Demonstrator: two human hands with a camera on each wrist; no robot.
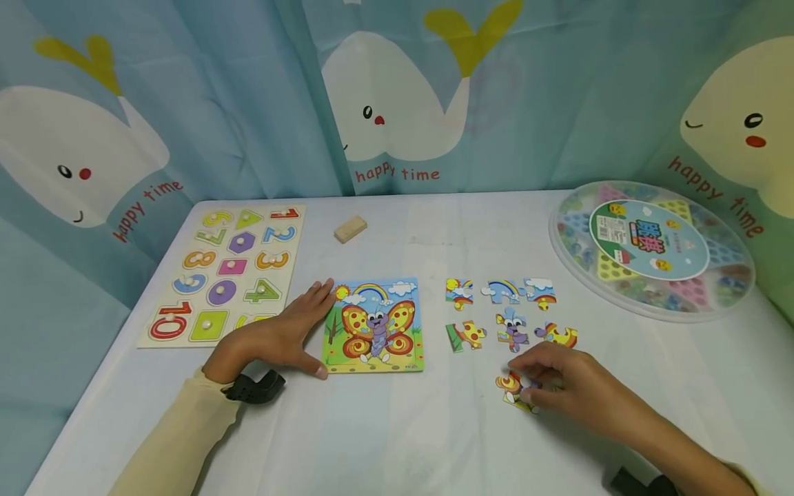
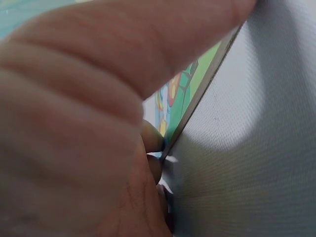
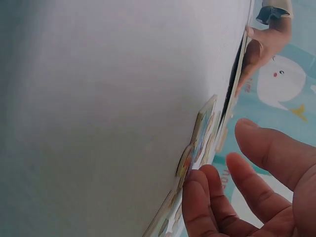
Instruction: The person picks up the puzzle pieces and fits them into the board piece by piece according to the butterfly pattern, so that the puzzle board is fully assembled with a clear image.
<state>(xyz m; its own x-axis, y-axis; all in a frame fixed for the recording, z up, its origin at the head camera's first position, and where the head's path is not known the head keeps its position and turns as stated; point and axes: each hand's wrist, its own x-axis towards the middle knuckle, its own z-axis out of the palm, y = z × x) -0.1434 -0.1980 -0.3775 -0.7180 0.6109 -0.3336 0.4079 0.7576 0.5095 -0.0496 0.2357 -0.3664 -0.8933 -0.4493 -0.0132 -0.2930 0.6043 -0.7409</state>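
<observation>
My left hand [image 1: 282, 334] lies with fingers and thumb spread along the left edge of a square butterfly puzzle board [image 1: 406, 286]. In the left wrist view, the thumb reaches across beside the board's edge [image 2: 202, 94]. My right hand [image 1: 573, 382] is over the nearest row of loose puzzle pieces, fingers loosely bent and thumb apart from them. Beneath its fingertips, a puzzle piece with an orange spiral [image 1: 510, 386] shows partly; the hand hides the rest. In the right wrist view, the lower fingertips [image 3: 195, 182] are right at the pieces' edges.
Several puzzle pieces [image 1: 511, 331] lie in rows right of the board. A number-and-shape peg board [image 1: 248, 238] sits at left, close to the left hand. Behind are a small wooden block [image 1: 350, 229] and, at right, a round game case [image 1: 648, 303]. A curtain [image 1: 248, 83] hangs behind the table.
</observation>
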